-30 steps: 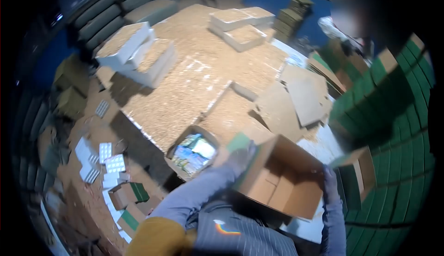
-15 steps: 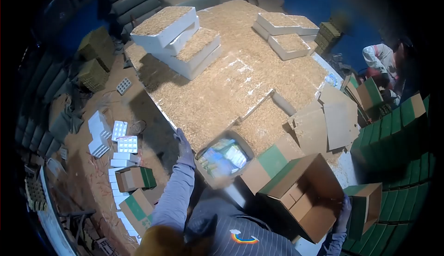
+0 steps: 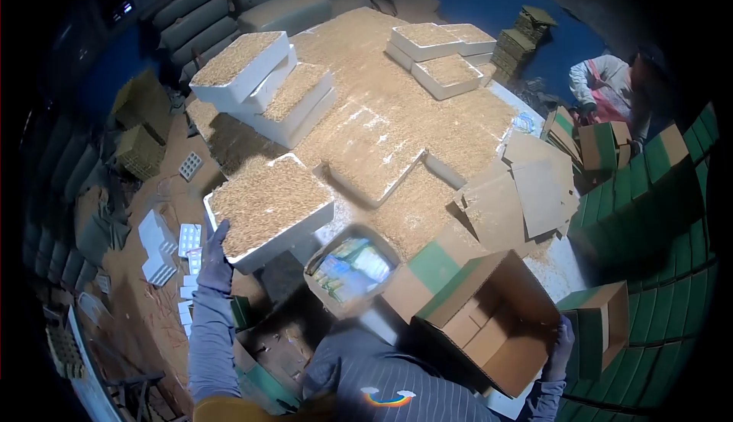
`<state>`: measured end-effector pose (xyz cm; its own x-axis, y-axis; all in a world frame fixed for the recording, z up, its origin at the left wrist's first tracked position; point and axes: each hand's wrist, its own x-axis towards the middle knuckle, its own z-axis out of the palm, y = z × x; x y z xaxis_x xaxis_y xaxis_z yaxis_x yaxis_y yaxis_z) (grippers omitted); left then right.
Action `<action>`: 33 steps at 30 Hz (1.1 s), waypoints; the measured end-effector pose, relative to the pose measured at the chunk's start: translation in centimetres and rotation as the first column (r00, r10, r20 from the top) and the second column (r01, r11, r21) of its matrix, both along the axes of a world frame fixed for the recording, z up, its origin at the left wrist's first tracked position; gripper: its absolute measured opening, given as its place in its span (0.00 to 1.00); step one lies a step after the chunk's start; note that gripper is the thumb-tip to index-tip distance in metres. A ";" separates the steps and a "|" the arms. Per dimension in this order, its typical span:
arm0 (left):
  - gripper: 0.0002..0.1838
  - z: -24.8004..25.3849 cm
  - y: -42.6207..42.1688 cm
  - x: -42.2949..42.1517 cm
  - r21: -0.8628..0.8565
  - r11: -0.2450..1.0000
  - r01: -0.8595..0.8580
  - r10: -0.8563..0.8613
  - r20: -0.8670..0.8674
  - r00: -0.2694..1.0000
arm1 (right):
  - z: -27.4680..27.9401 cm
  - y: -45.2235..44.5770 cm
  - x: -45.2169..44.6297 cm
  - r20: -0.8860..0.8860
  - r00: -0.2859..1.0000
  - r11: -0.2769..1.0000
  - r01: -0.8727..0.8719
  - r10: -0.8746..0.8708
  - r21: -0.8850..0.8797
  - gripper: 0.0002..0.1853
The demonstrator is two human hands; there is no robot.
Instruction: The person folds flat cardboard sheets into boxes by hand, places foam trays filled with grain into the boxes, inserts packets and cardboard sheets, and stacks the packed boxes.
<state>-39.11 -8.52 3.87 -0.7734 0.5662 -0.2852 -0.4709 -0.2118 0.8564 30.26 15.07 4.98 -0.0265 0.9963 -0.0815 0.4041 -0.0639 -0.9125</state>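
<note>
My left hand (image 3: pixel 215 260) grips the near left corner of a white foam tray (image 3: pixel 281 248) heaped with tan husk-like flakes. The tray juts past the table's left edge. My right hand (image 3: pixel 562 346) is closed on the right edge of an open cardboard box (image 3: pixel 489 323), tilted so its bare brown inside shows; some fingers are hidden. Between the hands stands a small open container (image 3: pixel 351 271) with blue, green and white packets in it. A flap with a green band (image 3: pixel 435 269) lies beside the cardboard box.
Flake-filled trays (image 3: pixel 279 105) are stacked at the table's far left, others (image 3: pixel 439 52) at the far right. Flat cardboard sheets (image 3: pixel 519 185) lie at right. Green boxes (image 3: pixel 649 193) are piled beyond, near a person (image 3: pixel 611 90) handling boxes. White egg-tray-like pieces (image 3: pixel 156 246) lie on the floor.
My left hand has moved left, and the flake-filled tray has slid out leftward from the others, exposing a gap. My right hand stays on the cardboard box. The view has shifted slightly.
</note>
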 end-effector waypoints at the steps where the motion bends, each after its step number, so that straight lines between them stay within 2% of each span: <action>1: 0.32 2.6 0.8 1.5 0.038 0.998 0.045 -0.043 -0.039 0.998 | -0.7 0.1 0.6 -0.015 1.000 1.000 -0.007 0.007 0.012 0.16; 3: 0.32 2.3 2.9 1.5 0.063 0.988 0.138 -0.147 0.157 0.977 | -2.0 0.7 1.1 -0.041 0.999 0.999 -0.005 0.006 0.045 0.16; 4: 0.31 2.1 4.3 1.7 0.081 0.977 0.195 -0.210 0.256 0.944 | -1.9 1.1 1.1 0.093 0.994 0.993 -0.065 0.056 0.100 0.16; 5: 0.31 6.2 7.2 6.1 0.062 0.963 0.262 -0.268 0.150 0.952 | -3.0 2.1 1.7 -0.096 0.995 0.998 0.034 -0.039 -0.050 0.16; 6: 0.30 7.7 9.9 9.1 0.146 0.933 0.329 -0.348 0.142 0.926 | -2.5 2.7 1.8 0.401 0.906 0.945 -0.240 0.136 0.222 0.15; 7: 0.29 8.4 12.4 11.4 0.182 0.892 0.415 -0.444 0.175 0.878 | -2.7 3.8 2.2 0.575 0.801 0.873 -0.391 0.165 0.293 0.16; 8: 0.28 9.0 14.8 13.8 0.221 0.840 0.495 -0.536 0.206 0.818 | -1.7 4.5 1.2 0.649 0.744 0.807 -0.479 0.163 0.346 0.19; 10: 0.26 10.0 19.3 19.8 0.332 0.718 0.612 -0.694 0.272 0.666 | -5.0 8.2 2.7 0.394 0.867 0.893 -0.405 0.306 0.197 0.23; 12: 0.25 12.2 21.8 26.6 0.305 0.632 0.712 -0.773 0.182 0.608 | -1.5 9.3 0.0 0.571 0.710 0.866 -0.500 0.412 -0.004 0.19; 14: 0.26 10.8 23.9 31.4 0.313 0.562 0.766 -0.827 0.204 0.523 | 0.0 10.2 -1.0 0.615 0.632 0.843 -0.528 0.471 -0.104 0.17; 17: 0.36 4.4 24.9 34.3 0.036 0.444 0.895 -0.858 -0.271 0.437 | 1.3 9.9 -1.2 0.607 0.631 0.847 -0.512 0.483 -0.141 0.16; 18: 0.39 6.2 23.7 34.7 0.080 0.467 0.880 -0.882 -0.016 0.470 | 1.5 9.3 -1.2 0.600 0.650 0.860 -0.492 0.467 -0.135 0.16; 19: 0.43 6.8 22.4 34.1 0.060 0.425 0.903 -0.903 -0.046 0.428 | 1.6 8.6 -1.2 0.583 0.676 0.872 -0.475 0.450 -0.122 0.15; 21: 0.46 9.8 19.4 32.5 0.045 0.352 0.935 -0.936 0.016 0.351 | 1.6 6.7 -1.3 0.503 0.770 0.910 -0.406 0.392 -0.086 0.15; 23: 0.50 11.9 16.8 31.5 0.015 0.333 0.943 -0.942 0.040 0.332 | 1.5 5.1 -1.7 0.298 0.905 0.952 -0.297 0.303 -0.067 0.16; 24: 0.51 11.8 16.0 31.0 -0.031 0.328 0.944 -0.944 0.023 0.329 | 0.2 4.9 -1.7 0.076 0.963 0.966 -0.258 0.258 -0.008 0.17; 25: 0.52 9.2 15.5 30.5 -0.067 0.342 0.937 -0.938 -0.086 0.336 | 0.4 4.4 -1.8 -0.024 0.964 0.963 -0.267 0.266 -0.042 0.19; 26: 0.52 9.3 15.8 30.9 -0.119 0.353 0.928 -0.934 -0.101 0.342 | 1.3 4.1 -2.0 -0.122 0.955 0.957 -0.279 0.269 -0.077 0.21; 27: 0.52 9.5 16.0 31.8 -0.171 0.364 0.916 -0.930 -0.118 0.347 | 2.1 4.8 -2.0 0.061 0.945 0.929 -0.304 0.323 -0.210 0.23; 28: 0.53 9.5 16.0 32.3 -0.218 0.377 0.900 -0.925 -0.136 0.355 | 3.1 5.3 -1.6 0.004 0.927 0.886 -0.359 0.376 -0.294 0.23; 29: 0.50 7.6 16.4 32.1 -0.364 0.267 0.892 -0.962 -0.155 0.224 | 3.4 7.0 -0.5 -0.080 0.872 0.784 -0.471 0.483 -0.404 0.22; 30: 0.46 5.8 17.2 32.3 -0.532 0.267 0.803 -0.942 -0.318 0.102 | 4.2 8.9 -0.1 -0.172 0.806 0.657 -0.567 0.566 -0.497 0.21; 31: 0.44 5.0 17.0 32.5 -0.653 0.246 0.716 -0.957 -0.280 0.074 | 5.3 11.0 -0.2 -0.255 0.793 0.571 -0.584 0.553 -0.577 0.20; 32: 0.41 6.3 17.2 33.1 -0.759 0.219 0.613 -0.970 -0.238 0.051 | 4.2 13.3 -0.6 -0.289 0.824 0.641 -0.563 0.488 -0.522 0.21; 33: 0.41 6.6 17.4 33.6 -0.775 0.256 0.577 -0.957 -0.289 0.037 | 4.2 15.1 -2.7 -0.113 0.913 0.791 -0.396 0.391 -0.467 0.24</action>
